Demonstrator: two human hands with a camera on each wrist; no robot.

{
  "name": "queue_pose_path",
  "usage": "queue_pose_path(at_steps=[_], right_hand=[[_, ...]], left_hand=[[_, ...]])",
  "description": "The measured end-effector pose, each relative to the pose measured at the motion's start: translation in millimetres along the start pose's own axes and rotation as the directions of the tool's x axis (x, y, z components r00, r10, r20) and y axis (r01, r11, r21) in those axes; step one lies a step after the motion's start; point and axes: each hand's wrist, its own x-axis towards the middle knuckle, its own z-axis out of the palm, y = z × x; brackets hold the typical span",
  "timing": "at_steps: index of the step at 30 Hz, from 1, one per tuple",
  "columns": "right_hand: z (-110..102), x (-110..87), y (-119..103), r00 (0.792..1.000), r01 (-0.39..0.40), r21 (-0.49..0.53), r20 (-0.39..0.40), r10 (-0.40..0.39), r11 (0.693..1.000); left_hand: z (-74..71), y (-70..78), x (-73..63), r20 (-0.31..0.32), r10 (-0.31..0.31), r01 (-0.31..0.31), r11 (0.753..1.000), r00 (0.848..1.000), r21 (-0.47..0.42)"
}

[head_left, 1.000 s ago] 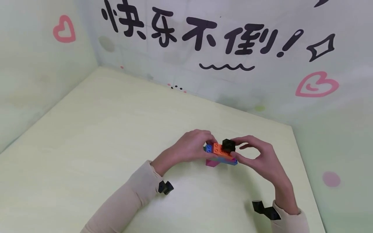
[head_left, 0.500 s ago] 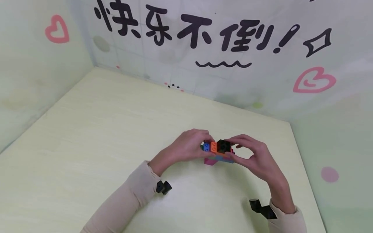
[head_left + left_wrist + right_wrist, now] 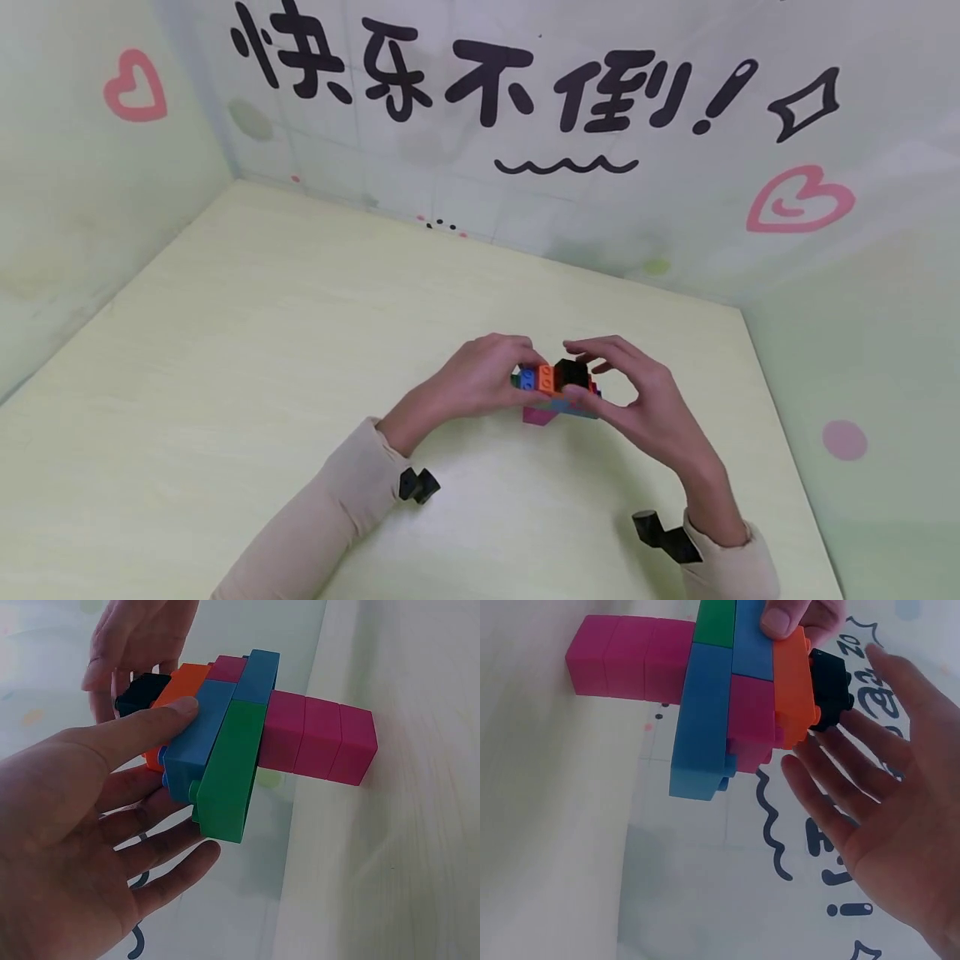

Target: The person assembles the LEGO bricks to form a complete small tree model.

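Observation:
A toy block build stands on the table, held near its top by my left hand point(image 3: 487, 375). In the left wrist view, its thumb presses a blue brick point(image 3: 202, 724) with fingers curled behind. A column of pink bricks point(image 3: 322, 739) forms the base. Above it lie a green brick point(image 3: 232, 772) and a long blue brick point(image 3: 701, 720), then another layer with a short pink brick point(image 3: 751, 712). An orange brick point(image 3: 793, 686) tops these, with a black brick point(image 3: 831, 690) on it. My right hand point(image 3: 637, 387) is spread around the black brick, its thumb apart, fingertips close to the brick.
The pale table point(image 3: 300, 300) meets a printed back wall point(image 3: 420, 158) with dark characters and pink hearts. A side wall point(image 3: 847, 358) rises close to the right arm. Black camera mounts point(image 3: 663, 537) stick out at both wrists.
The black brick has gone from tilted over the orange brick to seated on it. My right hand's fingers have loosened and spread away from it. The left hand keeps its hold.

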Motion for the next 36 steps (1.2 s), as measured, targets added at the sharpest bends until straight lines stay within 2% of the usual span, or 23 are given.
queue_pose_path(at_steps=[3, 7, 15, 21, 31, 36], right_hand=[[4, 1.2, 2, 0.997, 0.038, 0.024, -0.064, -0.037, 0.999], [8, 3.1, 1, 0.994, 0.06, 0.02, -0.094, -0.058, 0.998], [-2, 0.6, 2, 0.998, 0.031, -0.031, -0.061, -0.033, 0.999], [-16, -4.4, 4, 0.999, -0.002, -0.011, -0.044, 0.001, 1.0], [-18, -5.8, 4, 0.999, -0.029, 0.03, -0.022, 0.03, 0.999], [-18, -6.0, 2, 0.999, -0.046, -0.009, 0.003, 0.046, 0.999]], left_hand=[[1.2, -1.4, 0.3, -0.002, 0.007, -0.007, 1.0, 1.0, -0.007], [0.3, -2.8, 1.2, -0.001, 0.01, -0.01, 1.0, 1.0, -0.004], [1.7, -1.0, 2.4, 0.001, 0.001, -0.001, 1.0, 1.0, 0.002], [2.4, 1.3, 2.6, 0.008, -0.024, 0.024, 1.0, 1.0, -0.015], [-0.2, 3.5, 4.0, 0.016, -0.032, 0.032, 0.999, 0.999, -0.017], [4.1, 1.6, 4.4, 0.014, -0.03, 0.031, 0.999, 0.999, -0.018]])
